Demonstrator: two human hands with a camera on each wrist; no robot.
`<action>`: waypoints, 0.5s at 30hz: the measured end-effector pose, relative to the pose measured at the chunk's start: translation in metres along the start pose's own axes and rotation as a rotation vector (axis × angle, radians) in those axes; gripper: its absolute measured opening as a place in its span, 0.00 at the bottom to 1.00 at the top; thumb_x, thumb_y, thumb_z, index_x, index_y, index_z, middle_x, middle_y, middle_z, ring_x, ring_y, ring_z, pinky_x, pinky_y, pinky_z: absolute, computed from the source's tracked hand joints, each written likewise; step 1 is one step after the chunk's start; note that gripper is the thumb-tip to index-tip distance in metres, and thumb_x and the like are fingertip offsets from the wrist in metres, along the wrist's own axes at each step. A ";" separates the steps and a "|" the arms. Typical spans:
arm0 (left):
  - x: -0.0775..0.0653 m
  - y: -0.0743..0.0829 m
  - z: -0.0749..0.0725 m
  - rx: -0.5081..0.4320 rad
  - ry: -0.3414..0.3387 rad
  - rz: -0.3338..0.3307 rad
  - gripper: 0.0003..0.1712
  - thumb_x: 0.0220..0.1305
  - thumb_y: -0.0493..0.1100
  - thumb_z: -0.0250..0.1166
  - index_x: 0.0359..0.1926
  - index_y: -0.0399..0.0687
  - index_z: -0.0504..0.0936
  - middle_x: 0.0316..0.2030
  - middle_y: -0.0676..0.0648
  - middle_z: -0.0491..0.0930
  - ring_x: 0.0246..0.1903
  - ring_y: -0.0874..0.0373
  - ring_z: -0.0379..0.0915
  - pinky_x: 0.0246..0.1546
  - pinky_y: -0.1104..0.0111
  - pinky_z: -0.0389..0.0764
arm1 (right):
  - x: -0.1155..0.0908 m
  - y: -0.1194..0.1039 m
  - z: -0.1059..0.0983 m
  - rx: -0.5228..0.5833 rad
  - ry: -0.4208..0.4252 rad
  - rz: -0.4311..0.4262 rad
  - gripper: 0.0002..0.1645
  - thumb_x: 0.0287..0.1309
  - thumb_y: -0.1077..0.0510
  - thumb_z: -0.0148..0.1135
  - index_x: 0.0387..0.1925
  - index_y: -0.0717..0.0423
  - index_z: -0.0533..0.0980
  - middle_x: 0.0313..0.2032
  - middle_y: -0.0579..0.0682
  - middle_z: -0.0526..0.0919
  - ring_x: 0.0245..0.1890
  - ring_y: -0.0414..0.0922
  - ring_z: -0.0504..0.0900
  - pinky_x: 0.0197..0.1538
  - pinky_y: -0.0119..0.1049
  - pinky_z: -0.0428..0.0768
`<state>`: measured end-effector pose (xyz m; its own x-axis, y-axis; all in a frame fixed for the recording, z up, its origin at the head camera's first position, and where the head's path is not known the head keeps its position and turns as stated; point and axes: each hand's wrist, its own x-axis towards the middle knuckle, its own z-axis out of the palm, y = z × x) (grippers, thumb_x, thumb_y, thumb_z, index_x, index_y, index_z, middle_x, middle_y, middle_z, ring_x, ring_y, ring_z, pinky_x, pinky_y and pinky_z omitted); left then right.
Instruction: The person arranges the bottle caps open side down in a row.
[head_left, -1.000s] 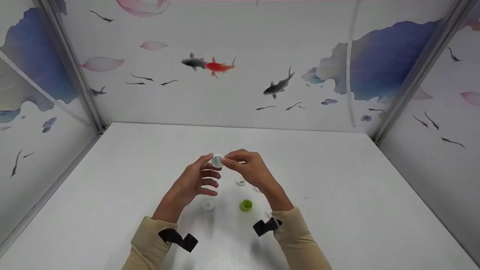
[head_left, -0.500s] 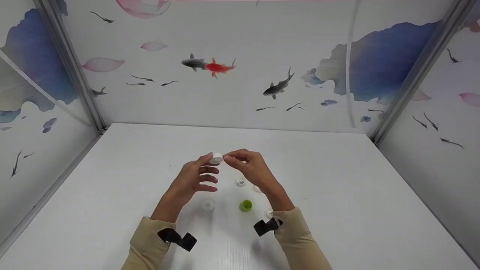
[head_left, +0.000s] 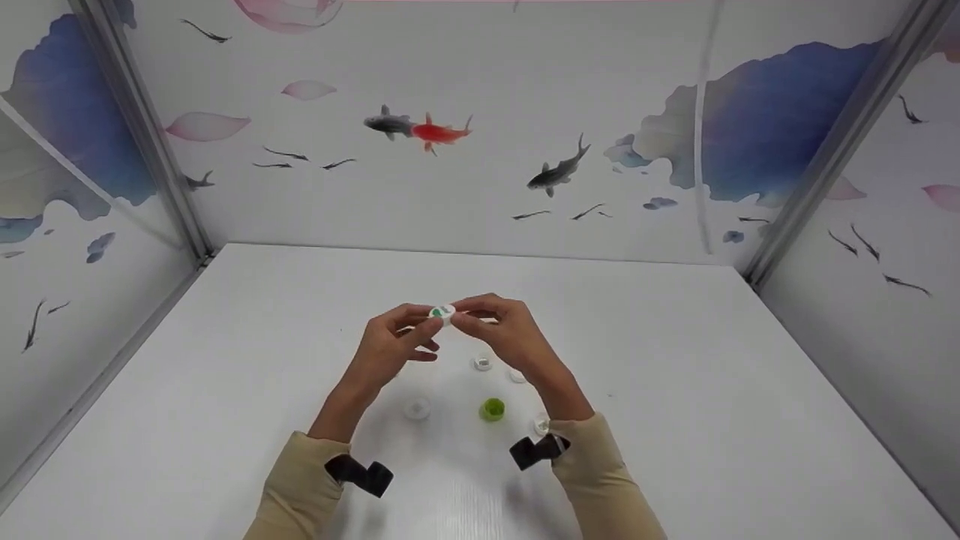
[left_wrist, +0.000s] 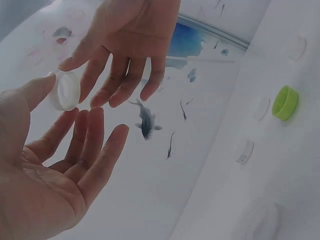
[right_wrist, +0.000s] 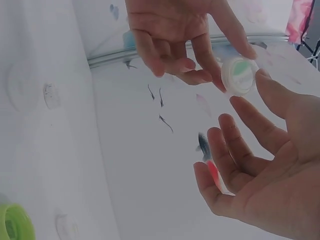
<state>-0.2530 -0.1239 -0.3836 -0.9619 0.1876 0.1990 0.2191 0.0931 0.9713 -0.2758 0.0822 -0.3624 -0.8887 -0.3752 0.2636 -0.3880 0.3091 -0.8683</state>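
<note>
A white bottle cap is held up above the table, its top with a green print turned to the head camera. My left hand pinches its left edge between thumb and fingers. From the other side my right hand pinches it too, thumb nearest the head camera. In the left wrist view the cap stands on edge between the two hands. The right wrist view shows the hollow side of the cap, with the remaining fingers of both hands loosely bent.
On the white table below lie a green cap, a wide translucent lid and several small white caps, one of them behind the green one. Printed panels with fish wall in the back and sides.
The cap has turned over, from its hollow side facing the head camera to its printed top. My left thumb has swung down to the near side; my right hand has barely moved.
</note>
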 end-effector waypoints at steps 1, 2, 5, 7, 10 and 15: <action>0.000 -0.001 0.000 0.005 0.000 0.011 0.20 0.69 0.46 0.64 0.58 0.42 0.80 0.50 0.39 0.81 0.39 0.53 0.83 0.45 0.62 0.87 | -0.001 -0.001 0.000 0.001 0.001 -0.005 0.17 0.65 0.51 0.66 0.52 0.53 0.83 0.53 0.52 0.84 0.58 0.50 0.80 0.65 0.50 0.76; 0.000 -0.002 0.000 0.014 -0.003 0.024 0.20 0.69 0.46 0.64 0.58 0.42 0.80 0.50 0.39 0.81 0.40 0.53 0.83 0.45 0.63 0.87 | -0.001 -0.001 0.000 0.003 0.001 -0.011 0.17 0.65 0.51 0.66 0.52 0.54 0.83 0.53 0.52 0.84 0.58 0.50 0.80 0.65 0.50 0.77; 0.000 -0.004 -0.002 0.035 -0.021 0.055 0.20 0.69 0.44 0.65 0.59 0.42 0.80 0.50 0.39 0.81 0.41 0.53 0.83 0.46 0.64 0.87 | -0.002 -0.002 0.001 0.007 0.003 -0.018 0.18 0.65 0.52 0.66 0.52 0.55 0.83 0.53 0.53 0.84 0.57 0.50 0.81 0.64 0.49 0.77; 0.000 -0.005 -0.003 0.049 -0.032 0.065 0.21 0.69 0.43 0.65 0.59 0.42 0.80 0.49 0.39 0.80 0.41 0.55 0.83 0.47 0.65 0.87 | -0.003 -0.002 0.001 0.005 0.004 -0.021 0.17 0.65 0.53 0.66 0.53 0.55 0.83 0.53 0.53 0.84 0.57 0.50 0.81 0.64 0.48 0.78; -0.001 -0.005 -0.006 0.060 -0.028 0.063 0.21 0.68 0.44 0.66 0.60 0.42 0.80 0.49 0.39 0.80 0.41 0.57 0.83 0.47 0.65 0.87 | -0.002 -0.003 0.003 0.005 0.000 -0.029 0.18 0.65 0.53 0.66 0.53 0.55 0.83 0.54 0.53 0.84 0.57 0.50 0.81 0.64 0.48 0.78; 0.001 -0.006 -0.017 0.104 -0.002 0.058 0.23 0.68 0.45 0.66 0.61 0.42 0.80 0.49 0.40 0.81 0.43 0.56 0.82 0.47 0.66 0.86 | 0.006 -0.005 0.012 -0.008 -0.040 -0.028 0.18 0.66 0.52 0.64 0.55 0.54 0.81 0.54 0.52 0.84 0.57 0.49 0.81 0.61 0.48 0.79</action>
<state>-0.2584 -0.1412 -0.3867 -0.9469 0.1973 0.2538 0.2899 0.1830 0.9394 -0.2766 0.0681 -0.3613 -0.8667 -0.4189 0.2708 -0.4150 0.3043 -0.8574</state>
